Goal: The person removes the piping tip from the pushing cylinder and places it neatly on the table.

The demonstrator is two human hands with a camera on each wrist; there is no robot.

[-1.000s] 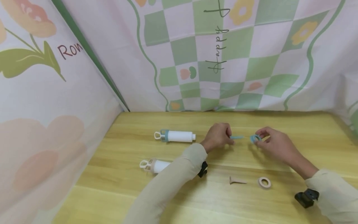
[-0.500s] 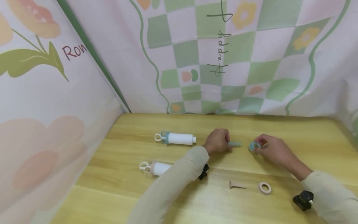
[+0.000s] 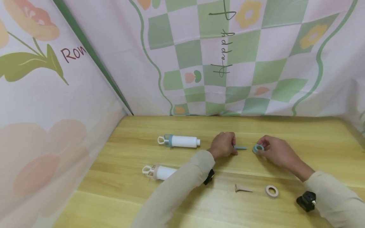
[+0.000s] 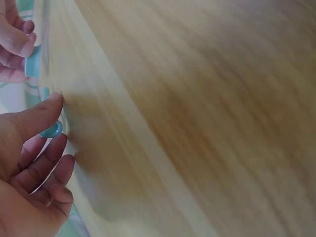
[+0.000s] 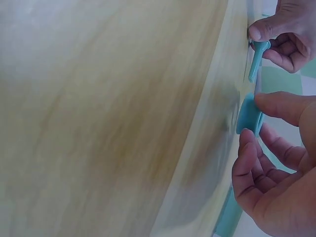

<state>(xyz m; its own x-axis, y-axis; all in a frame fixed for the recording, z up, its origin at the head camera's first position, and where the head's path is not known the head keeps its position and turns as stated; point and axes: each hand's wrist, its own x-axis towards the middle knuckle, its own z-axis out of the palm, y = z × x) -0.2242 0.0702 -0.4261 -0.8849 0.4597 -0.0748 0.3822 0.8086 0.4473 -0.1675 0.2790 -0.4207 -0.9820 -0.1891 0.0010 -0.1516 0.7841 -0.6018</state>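
My left hand (image 3: 224, 144) pinches a teal flared stem (image 3: 240, 148) by its wide end. The stem's thin shaft points right, low over the table. Between thumb and fingers of my right hand (image 3: 275, 150) is a teal ring (image 3: 258, 148), tilted, its hole facing partly up. A small gap separates the stem's tip from the ring. In the right wrist view the ring (image 5: 250, 114) appears edge-on, and the stem (image 5: 256, 60) points toward it. The left wrist view shows the stem's cupped end (image 4: 51, 130) under my left thumb.
A pinkish-beige flared stem (image 3: 243, 189) and a matching ring (image 3: 272, 191) lie nearer the front. To the left lie a white cylinder with a teal collar (image 3: 184, 141) and another with a beige collar (image 3: 165, 173), partly behind my left sleeve. A patterned cloth (image 3: 214, 104) hangs at the table's back.
My right hand has shifted slightly left with the teal ring, narrowing the gap to the stem. Both hands sit a little lower in view, partly because the head camera moved. Both grips persist.
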